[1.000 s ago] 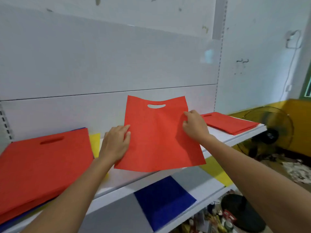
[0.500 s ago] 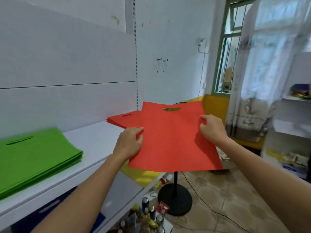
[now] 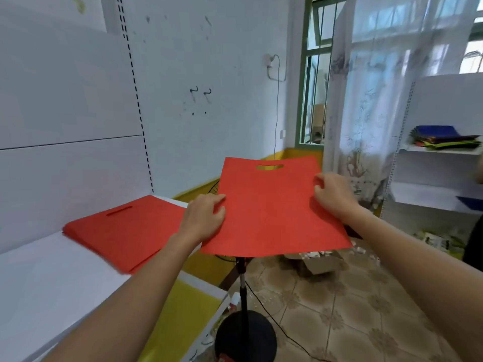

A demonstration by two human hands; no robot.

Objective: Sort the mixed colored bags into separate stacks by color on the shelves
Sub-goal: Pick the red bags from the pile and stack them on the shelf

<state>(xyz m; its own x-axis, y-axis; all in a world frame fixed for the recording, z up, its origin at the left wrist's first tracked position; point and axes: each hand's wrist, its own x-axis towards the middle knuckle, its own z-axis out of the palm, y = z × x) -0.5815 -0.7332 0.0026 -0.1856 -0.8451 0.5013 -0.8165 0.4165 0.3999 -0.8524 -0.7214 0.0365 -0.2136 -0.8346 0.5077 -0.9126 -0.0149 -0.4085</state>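
Since half a second ago the view has swung further right: the green stack has left the frame and the red stack (image 3: pixel 122 228) now lies large at lower left, on the white shelf (image 3: pixel 39 283) near its right end. Both hands have kept their hold on the red bag (image 3: pixel 271 215). My left hand (image 3: pixel 203 218) pinches its left edge, with the thumb on top and the fingers curled under. My right hand (image 3: pixel 332 194) grips the right edge higher up, fingers bent over the fabric. I see the bag spread flat and tipped slightly toward me, its cut-out handle at the far side. It hangs in the air past the end of the shelf, just right of the red stack and not touching it, above a black fan stand (image 3: pixel 245 335) on the tiled floor.

A yellow bag (image 3: pixel 183 314) lies on the lower shelf, under my left forearm. Far right, on another white shelving unit, I make out a mixed pile of bags (image 3: pixel 444 138) with blue on top. A green-framed window (image 3: pixel 311 87) and a sheer curtain (image 3: pixel 379 100) stand behind the bag.
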